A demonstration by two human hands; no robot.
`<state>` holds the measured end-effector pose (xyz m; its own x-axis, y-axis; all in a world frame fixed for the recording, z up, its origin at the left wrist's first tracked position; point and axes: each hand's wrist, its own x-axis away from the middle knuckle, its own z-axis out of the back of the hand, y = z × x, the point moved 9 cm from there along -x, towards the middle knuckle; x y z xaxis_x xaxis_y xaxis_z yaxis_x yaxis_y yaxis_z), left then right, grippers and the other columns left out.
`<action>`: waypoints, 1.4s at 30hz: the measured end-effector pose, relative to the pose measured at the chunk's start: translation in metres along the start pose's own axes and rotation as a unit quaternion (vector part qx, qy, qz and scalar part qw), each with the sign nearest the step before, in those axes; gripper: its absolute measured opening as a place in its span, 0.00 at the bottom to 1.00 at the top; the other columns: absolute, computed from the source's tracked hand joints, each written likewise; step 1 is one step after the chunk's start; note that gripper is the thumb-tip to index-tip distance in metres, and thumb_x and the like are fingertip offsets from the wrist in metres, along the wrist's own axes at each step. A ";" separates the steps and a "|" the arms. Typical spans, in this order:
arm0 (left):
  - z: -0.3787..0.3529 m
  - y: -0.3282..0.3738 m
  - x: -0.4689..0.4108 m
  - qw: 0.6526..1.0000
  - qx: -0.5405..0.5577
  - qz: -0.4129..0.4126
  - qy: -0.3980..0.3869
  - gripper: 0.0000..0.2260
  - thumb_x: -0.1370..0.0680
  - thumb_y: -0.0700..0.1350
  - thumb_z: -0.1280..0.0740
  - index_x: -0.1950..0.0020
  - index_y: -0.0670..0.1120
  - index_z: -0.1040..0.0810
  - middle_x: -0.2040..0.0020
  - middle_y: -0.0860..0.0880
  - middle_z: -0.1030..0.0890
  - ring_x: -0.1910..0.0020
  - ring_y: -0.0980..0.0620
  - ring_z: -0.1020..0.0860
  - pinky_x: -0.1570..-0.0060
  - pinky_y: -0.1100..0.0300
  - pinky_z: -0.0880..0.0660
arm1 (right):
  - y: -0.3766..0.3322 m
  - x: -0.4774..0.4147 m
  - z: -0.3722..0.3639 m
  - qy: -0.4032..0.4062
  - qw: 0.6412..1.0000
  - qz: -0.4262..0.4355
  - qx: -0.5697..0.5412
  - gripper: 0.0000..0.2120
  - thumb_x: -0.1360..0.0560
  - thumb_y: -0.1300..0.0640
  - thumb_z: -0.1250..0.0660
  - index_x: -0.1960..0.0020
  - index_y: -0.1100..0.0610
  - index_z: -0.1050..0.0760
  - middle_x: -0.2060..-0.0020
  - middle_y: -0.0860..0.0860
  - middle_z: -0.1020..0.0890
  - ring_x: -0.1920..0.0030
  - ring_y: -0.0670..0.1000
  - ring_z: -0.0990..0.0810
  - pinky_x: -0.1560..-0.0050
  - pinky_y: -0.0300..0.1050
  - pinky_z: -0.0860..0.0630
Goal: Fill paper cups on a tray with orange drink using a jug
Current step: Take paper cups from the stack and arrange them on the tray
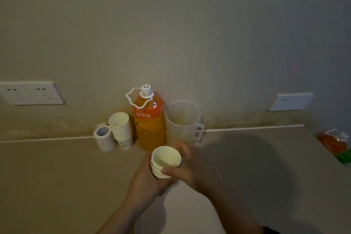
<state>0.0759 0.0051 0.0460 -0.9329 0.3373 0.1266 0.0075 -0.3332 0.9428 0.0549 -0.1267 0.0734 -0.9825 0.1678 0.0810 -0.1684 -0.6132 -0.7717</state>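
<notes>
A short stack of white paper cups (165,158) is held above the table between both hands. My left hand (146,180) grips the stack from below and behind. My right hand (191,165) pinches the top cup's rim, thumb in front and fingers at the back. Behind them against the wall stand a large bottle of orange drink (150,121) with a white cap and carry loop, and an empty translucent white jug (182,121) with its handle to the right. A taller stack of paper cups (121,129) leans left of the bottle. No tray is in view.
A white roll (104,137) stands left of the tall cup stack. A second orange bottle (334,143) lies at the table's right edge. Wall sockets (31,93) (290,101) sit on the wall to either side. The beige tabletop (57,176) spreads wide on the left.
</notes>
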 end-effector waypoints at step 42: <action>-0.021 -0.018 0.014 0.998 -0.041 -0.032 0.035 0.30 0.44 0.64 0.30 0.43 0.65 0.33 0.52 0.64 0.22 0.52 0.66 0.23 0.60 0.70 0.25 | 0.003 0.011 0.005 -0.018 0.995 0.065 0.068 0.40 0.36 0.45 0.23 0.30 0.51 0.39 0.40 0.46 0.27 0.42 0.47 0.27 0.45 0.41 0.29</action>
<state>0.0553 -0.0023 0.0241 -0.9535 0.2985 0.0413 -0.0807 -0.3849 0.9194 0.0428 -0.1306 0.0748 -0.9985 0.0530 0.0104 -0.0457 -0.7265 -0.6856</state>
